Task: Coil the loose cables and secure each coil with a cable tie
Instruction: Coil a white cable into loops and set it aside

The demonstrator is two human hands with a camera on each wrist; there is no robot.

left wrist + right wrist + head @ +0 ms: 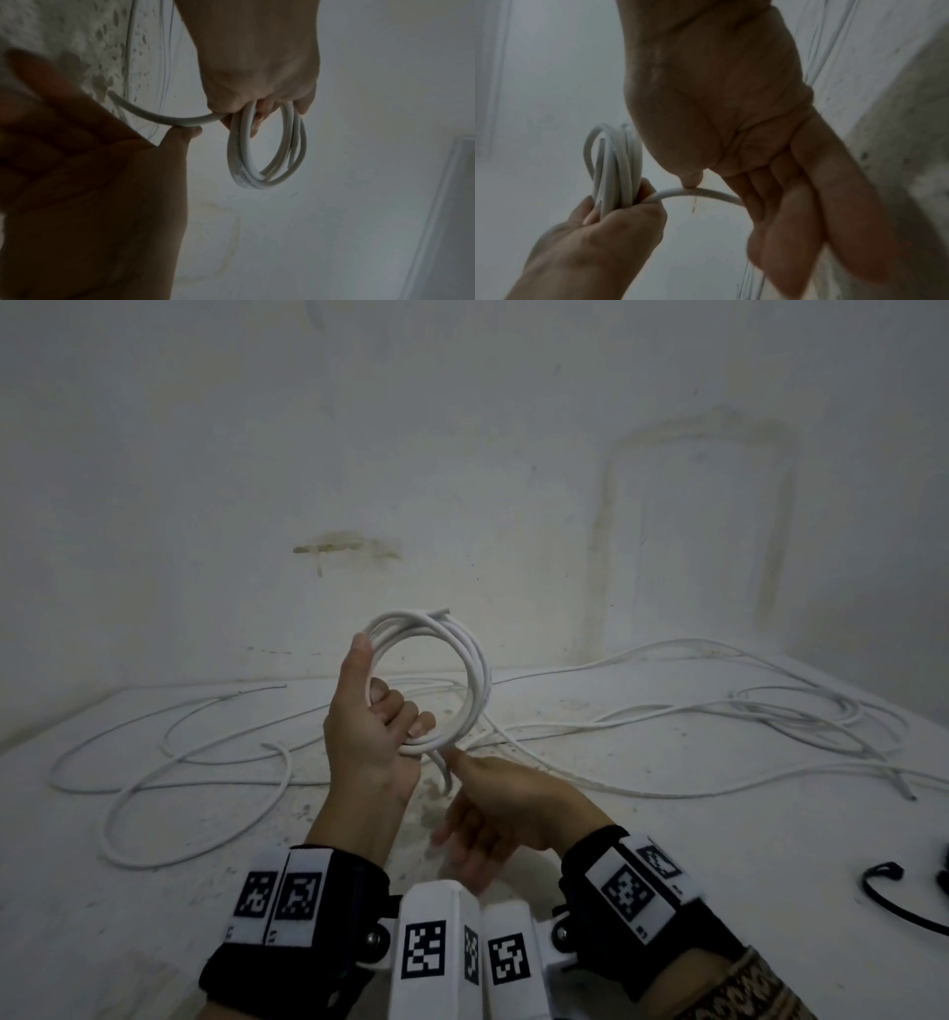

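Note:
My left hand (380, 721) is raised above the table and grips a coil of white cable (481, 680) of several loops at its lower edge, with the thumb lying up along the coil's left side. A cut end sticks out at the coil's top. One strand (445, 770) leaves the bottom of the coil and runs down into my right hand (493, 793), just below. The right wrist view shows my right hand (718, 101) with its thumb tip pressed on that strand (706, 192), which passes on behind the fingers. In the left wrist view the coil (241, 162) hangs from my left hand (257, 71).
Loose white cable sprawls over the white table (154, 942) in big loops on the left (205, 747) and the right (770, 711). A thin black looped item (883, 880) lies at the right edge. A stained white wall (462, 454) closes off the back.

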